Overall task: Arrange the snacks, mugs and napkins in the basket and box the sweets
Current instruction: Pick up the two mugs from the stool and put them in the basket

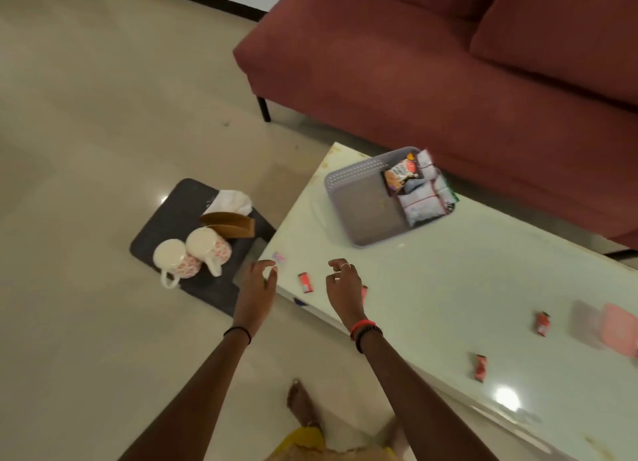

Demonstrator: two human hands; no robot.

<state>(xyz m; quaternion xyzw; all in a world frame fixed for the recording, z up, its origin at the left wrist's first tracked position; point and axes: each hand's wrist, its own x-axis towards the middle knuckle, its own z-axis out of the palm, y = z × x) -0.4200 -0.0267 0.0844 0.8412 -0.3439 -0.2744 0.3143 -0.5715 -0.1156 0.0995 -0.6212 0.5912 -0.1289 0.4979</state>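
Packet (402, 174) print in the basket (348, 181) is too blurry to read. Left hand (257, 288) and right hand (345, 288) hover loose-curled and empty at the table (448, 270) edge, with a sweet (305, 283) between them.

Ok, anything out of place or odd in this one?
Yes: the two mugs and the napkin holder sit on a dark mat on the floor beside the table, and red sweets lie scattered across it.
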